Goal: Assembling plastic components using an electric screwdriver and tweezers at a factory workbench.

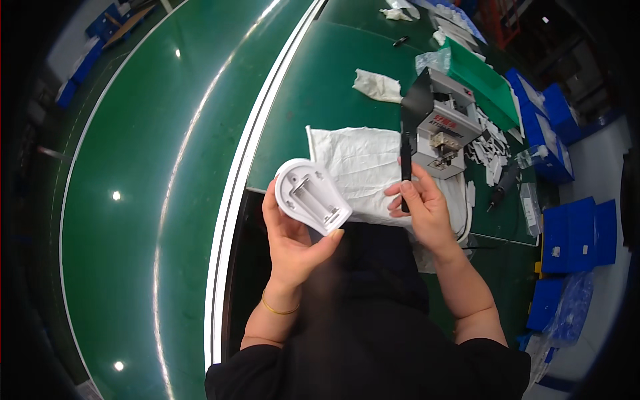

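Observation:
My left hand (291,245) grips a white plastic housing (289,212) by its rim, thumb at the narrow end. The housing is rounded at one end and tapers at the other. Its open battery compartment (312,200) faces up, with metal contacts at the ends and no batteries in it. In my right hand (429,212) is a slim black stick-like tool (406,173), held nearly upright between thumb and fingers; its exact kind I cannot make out. Both hands are above the near edge of a white cloth (357,163) on the green bench, with the tool apart from the housing.
A grey benchtop machine (448,137) with a black side stands beyond my right hand. White strips (490,150) lie heaped beside it, near a dark corded tool (505,187). Farther back are a crumpled cloth (377,85) and a green bin (483,83). Blue boxes (569,237) line the right.

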`<state>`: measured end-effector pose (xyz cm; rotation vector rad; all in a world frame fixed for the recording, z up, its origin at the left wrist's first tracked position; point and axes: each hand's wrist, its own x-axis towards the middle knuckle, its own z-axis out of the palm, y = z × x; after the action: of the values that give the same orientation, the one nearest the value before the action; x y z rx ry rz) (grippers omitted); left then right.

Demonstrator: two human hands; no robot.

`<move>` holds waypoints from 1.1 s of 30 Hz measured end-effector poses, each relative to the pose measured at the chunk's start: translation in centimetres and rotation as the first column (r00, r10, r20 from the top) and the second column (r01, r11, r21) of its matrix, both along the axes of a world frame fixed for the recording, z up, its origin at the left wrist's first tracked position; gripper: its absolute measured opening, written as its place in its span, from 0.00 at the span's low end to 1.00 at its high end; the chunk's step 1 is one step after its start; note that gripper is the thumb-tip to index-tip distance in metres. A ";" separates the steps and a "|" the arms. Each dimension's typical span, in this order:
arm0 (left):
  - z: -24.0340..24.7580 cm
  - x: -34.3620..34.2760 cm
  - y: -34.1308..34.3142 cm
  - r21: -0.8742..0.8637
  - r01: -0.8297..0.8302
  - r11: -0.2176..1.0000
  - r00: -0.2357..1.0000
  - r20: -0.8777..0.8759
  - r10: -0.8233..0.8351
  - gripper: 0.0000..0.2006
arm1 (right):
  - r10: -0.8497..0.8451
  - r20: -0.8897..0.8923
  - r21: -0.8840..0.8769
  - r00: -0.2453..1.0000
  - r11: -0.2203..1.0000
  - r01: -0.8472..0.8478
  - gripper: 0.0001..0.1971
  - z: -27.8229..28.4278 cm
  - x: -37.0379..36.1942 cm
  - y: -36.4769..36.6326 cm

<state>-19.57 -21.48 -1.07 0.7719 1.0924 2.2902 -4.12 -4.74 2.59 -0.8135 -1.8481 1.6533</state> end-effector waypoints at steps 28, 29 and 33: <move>2.0 1.8 0.6 0.033 0.145 0.989 0.978 -0.157 -0.138 0.54 | -0.301 0.113 0.940 0.947 0.340 -0.004 0.12 0.2 -5.0 4.9; 2.2 2.0 0.7 0.020 0.157 0.987 0.976 -0.157 -0.152 0.53 | -0.236 0.131 0.905 0.963 0.426 -0.019 0.10 0.2 -4.1 4.4; 2.2 2.8 2.1 -0.024 0.231 0.973 0.958 -0.172 -0.231 0.54 | -0.188 0.068 0.876 0.980 0.482 0.032 0.07 0.0 0.0 3.7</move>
<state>-16.79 -19.40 1.17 1.0569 1.0203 2.0548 -4.08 -1.01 2.62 -0.5567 -2.3044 0.3572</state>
